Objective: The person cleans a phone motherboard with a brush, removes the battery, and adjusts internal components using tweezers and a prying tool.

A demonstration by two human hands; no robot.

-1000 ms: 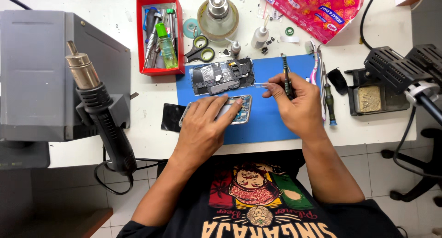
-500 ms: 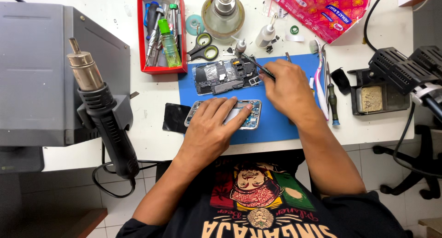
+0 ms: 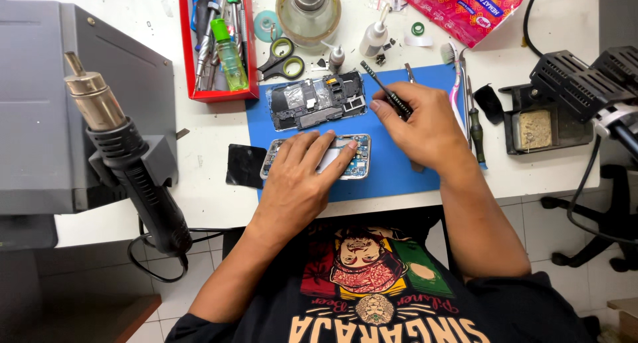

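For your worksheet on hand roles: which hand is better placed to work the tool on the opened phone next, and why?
Probably the right hand: it already holds the black screwdriver beside the opened phone, which the left hand lies flat on.

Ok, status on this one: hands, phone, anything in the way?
Left hand flat on opened phone. Right hand grips screwdriver, tip beside back cover. Nothing between them.

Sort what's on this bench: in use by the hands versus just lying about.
In use:
left hand on opened phone
right hand holding black tool
phone back frame

Lying about:
scissors
red tray
hot-air gun
toothbrush
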